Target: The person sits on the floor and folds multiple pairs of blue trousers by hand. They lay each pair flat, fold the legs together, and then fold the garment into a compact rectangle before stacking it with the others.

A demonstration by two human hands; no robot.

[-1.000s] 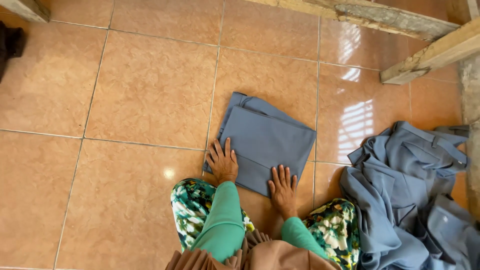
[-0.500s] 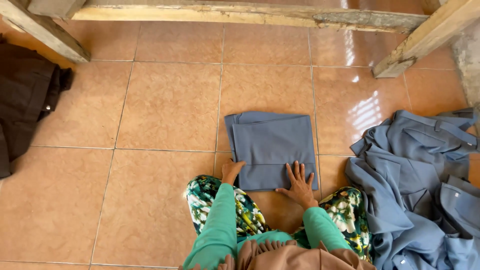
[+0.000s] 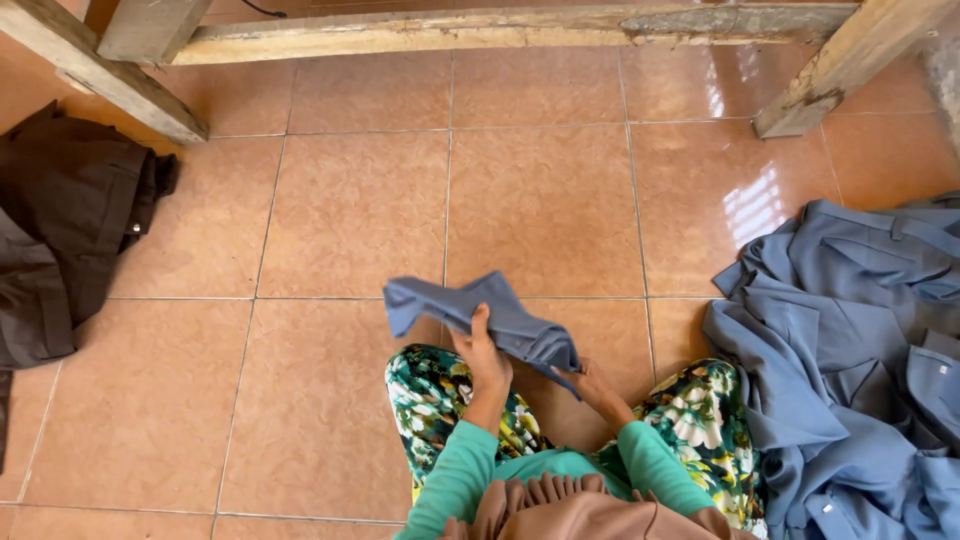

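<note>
A glossy orange tiled floor (image 3: 350, 210) carries everything. To the right of the hands a heap of blue-grey clothes (image 3: 850, 340) lies spread on the tiles. Well to the left lies a dark brown garment (image 3: 70, 230). Beyond the hands, rough wooden beams (image 3: 480, 28) rest along the far edge of the floor

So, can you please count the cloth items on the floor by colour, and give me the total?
Blue-grey: 2, the folded garment held up by the left hand and right hand, and the heap of clothes on the right, whose single pieces I cannot separate.
Dark brown: 1, the pile on the left.
Total: 3
</note>
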